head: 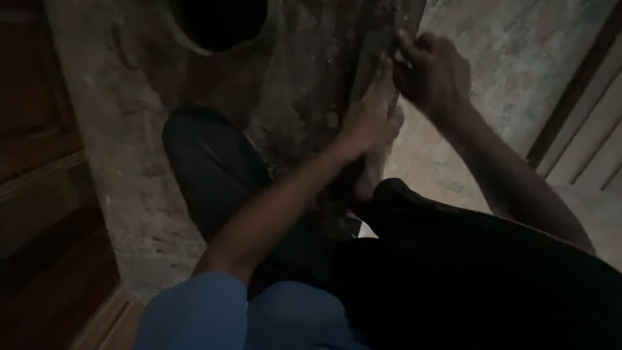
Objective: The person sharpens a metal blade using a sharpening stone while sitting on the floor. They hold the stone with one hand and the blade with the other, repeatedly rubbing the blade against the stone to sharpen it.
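Two bare hands low over a stained board (pixel 194 162) in dim light, seen from above past a blue sleeve (pixel 194 311) and dark trousers (pixel 453 279), one knee (pixel 207 162) resting on the board itself.

Nearer: left hand (pixel 369 120), flat and spread, fingers pointing away, pressed down on a narrow wooden strip (pixel 376 45) along the board's right edge. Nothing gripped, only held in place under the palm.

Just beyond: right hand (pixel 431 74), curled tight, fingertips pinched at the same strip just past the left fingertips. Something small and pale perhaps caught in the pinch; too dark and blurred to tell what. Both hands almost touching at that point.

Farther off: a round dark hole (pixel 220 23) near the board's far edge, well apart from both hands. Mottled grey floor (pixel 518 52) to the right of the board; wooden panelling (pixel 39 129) to the left.

Likely hazards from here: left fingertips close enough to the right hand's pinch to be nipped or struck on a slip; splinters from rough, flaking wood under an unprotected palm; strip skidding off the right edge if downward pressure eases; poor light hiding any misplacement until too late; weight on the knee tipping or shifting the board.
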